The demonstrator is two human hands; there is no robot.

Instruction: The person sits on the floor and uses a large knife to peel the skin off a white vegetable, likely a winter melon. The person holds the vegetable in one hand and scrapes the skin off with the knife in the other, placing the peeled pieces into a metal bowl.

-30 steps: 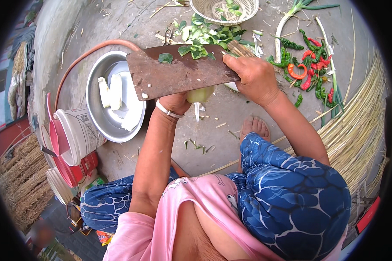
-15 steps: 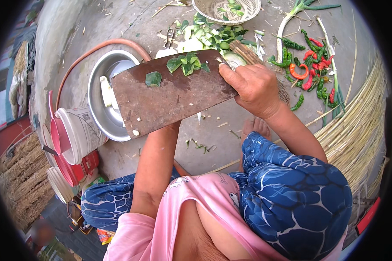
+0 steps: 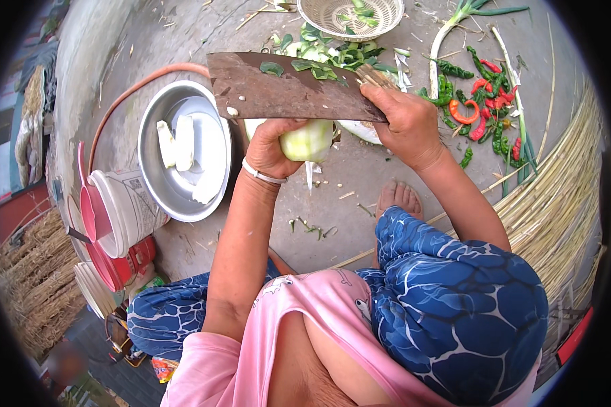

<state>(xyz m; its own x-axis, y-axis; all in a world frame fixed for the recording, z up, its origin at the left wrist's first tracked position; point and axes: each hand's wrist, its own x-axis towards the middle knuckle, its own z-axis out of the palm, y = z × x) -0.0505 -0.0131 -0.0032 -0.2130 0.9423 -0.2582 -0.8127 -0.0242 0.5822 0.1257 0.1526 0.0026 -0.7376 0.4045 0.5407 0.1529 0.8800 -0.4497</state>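
The person in front of me has the right hand clenched on the end of a broad brown cleaver, green peels stuck to its blade. The left hand curls round a pale green vegetable just by the blade's near edge (whether they touch, I can't tell from here). Left of that, a metal basin holds white pieces; red and green peppers lie off to the right.
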